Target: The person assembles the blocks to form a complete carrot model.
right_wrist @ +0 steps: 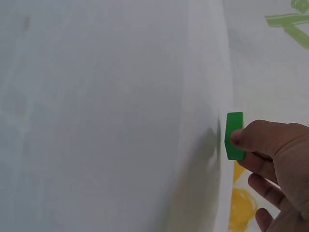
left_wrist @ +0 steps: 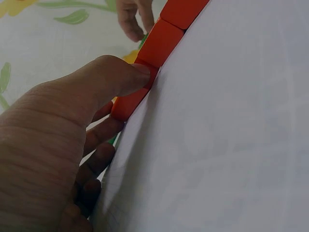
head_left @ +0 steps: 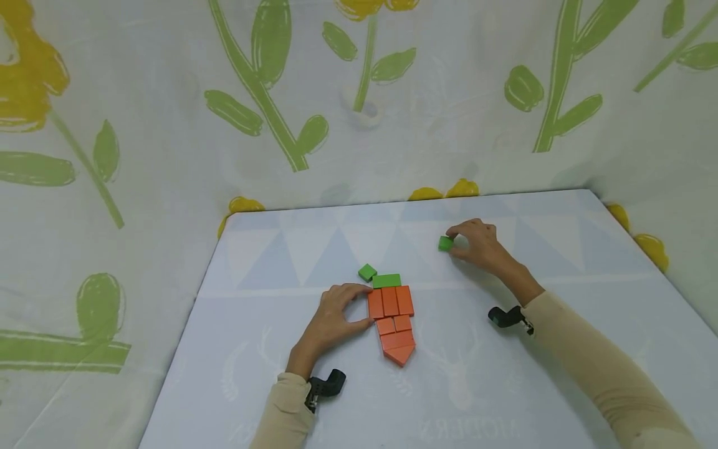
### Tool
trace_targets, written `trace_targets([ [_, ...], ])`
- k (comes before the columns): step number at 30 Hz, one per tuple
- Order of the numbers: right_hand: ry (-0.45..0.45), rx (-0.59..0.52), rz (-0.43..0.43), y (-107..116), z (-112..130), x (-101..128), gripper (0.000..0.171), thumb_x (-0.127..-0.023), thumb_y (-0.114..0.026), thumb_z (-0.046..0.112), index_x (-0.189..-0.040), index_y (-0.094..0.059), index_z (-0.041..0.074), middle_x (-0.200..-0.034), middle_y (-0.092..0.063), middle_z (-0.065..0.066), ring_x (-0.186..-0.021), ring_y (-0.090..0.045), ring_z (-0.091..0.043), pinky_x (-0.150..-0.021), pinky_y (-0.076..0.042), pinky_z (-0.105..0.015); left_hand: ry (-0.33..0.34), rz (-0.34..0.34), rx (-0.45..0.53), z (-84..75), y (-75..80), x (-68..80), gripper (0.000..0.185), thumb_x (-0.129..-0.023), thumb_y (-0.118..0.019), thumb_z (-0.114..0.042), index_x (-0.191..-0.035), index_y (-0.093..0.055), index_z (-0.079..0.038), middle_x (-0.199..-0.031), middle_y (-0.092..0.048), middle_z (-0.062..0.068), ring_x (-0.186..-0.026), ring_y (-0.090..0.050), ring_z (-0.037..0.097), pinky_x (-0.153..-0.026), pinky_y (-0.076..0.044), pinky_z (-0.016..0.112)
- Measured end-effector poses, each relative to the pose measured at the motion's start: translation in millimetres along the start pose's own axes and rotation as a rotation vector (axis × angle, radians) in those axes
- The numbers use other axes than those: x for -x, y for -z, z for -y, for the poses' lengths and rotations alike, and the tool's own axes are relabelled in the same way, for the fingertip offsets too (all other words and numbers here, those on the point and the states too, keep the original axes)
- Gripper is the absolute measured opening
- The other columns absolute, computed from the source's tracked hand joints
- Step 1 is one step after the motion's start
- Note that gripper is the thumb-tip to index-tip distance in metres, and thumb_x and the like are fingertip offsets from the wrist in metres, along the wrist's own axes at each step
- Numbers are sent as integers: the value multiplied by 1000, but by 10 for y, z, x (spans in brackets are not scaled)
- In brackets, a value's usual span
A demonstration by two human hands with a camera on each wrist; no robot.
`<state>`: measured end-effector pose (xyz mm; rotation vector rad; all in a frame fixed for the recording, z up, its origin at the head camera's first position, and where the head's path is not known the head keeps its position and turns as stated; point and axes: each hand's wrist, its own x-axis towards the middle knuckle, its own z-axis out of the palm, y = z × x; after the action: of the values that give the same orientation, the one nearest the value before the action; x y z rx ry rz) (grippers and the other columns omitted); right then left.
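Orange blocks (head_left: pixel 389 302) lie flat together in a tapering, carrot-like shape with a pointed lower end. My left hand (head_left: pixel 333 318) pinches the upper-left orange block (left_wrist: pixel 126 105), index finger at its top end and thumb at its bottom end. A green rectangular block (head_left: pixel 386 280) lies along the top of the orange ones. Beside its upper left corner is a small green block (head_left: pixel 367 272), turned at an angle. Farther back on the right, my right hand (head_left: pixel 479 244) holds another small green block (right_wrist: pixel 234 136) between thumb and fingers.
The white table (head_left: pixel 269 349) has pale blue triangles printed along its far part. Behind it and at the sides hangs a cloth (head_left: pixel 168 93) with printed leaves and yellow flowers. A small black camera is strapped at each wrist.
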<state>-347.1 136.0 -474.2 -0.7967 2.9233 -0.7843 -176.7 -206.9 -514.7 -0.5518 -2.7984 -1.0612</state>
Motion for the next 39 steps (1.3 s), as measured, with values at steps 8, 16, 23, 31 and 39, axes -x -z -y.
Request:
trace_targets([
  [8, -2, -15, -24, -117, 304, 31, 34, -86, -79, 14, -117, -70, 5, -115, -69, -11, -122, -46, -33, -102, -24, -59, 2, 0, -1, 13, 7, -8, 57, -85, -78, -38, -137, -60, -22, -137, -58, -6, -121, -49, 18, -104, -33, 46],
  [16, 33, -14, -58, -254, 647, 74, 33, -84, -81, 18, -113, -71, 6, -110, -70, -7, -118, -49, -30, -104, -24, -57, 9, -11, 1, 28, 14, 3, 56, -85, -78, -38, -136, -60, -24, -136, -57, -9, -120, -49, 17, -102, -34, 45],
  [23, 47, 9, -84, -356, 837, 88, 32, -83, -82, 20, -110, -72, 7, -107, -70, -6, -114, -51, -28, -103, -26, -57, 12, -8, 7, 42, 19, -5, 56, -85, -78, -38, -136, -60, -25, -136, -57, -10, -119, -49, 16, -102, -34, 44],
  [31, 56, 16, -96, -459, 923, 116, 29, -82, -83, 21, -107, -73, 8, -104, -71, -5, -111, -53, -28, -101, -28, -56, 7, -6, 2, 38, 10, -19, 56, -85, -78, -38, -136, -60, -25, -136, -57, -9, -118, -49, 16, -101, -34, 44],
  [39, 63, 30, -95, -555, 921, 122, 30, -82, -83, 24, -106, -73, 9, -103, -71, -3, -110, -54, -28, -99, -29, -56, 4, -3, -10, 24, 13, -36, 56, -86, -77, -39, -137, -59, -25, -136, -57, -8, -120, -48, 16, -101, -33, 44],
])
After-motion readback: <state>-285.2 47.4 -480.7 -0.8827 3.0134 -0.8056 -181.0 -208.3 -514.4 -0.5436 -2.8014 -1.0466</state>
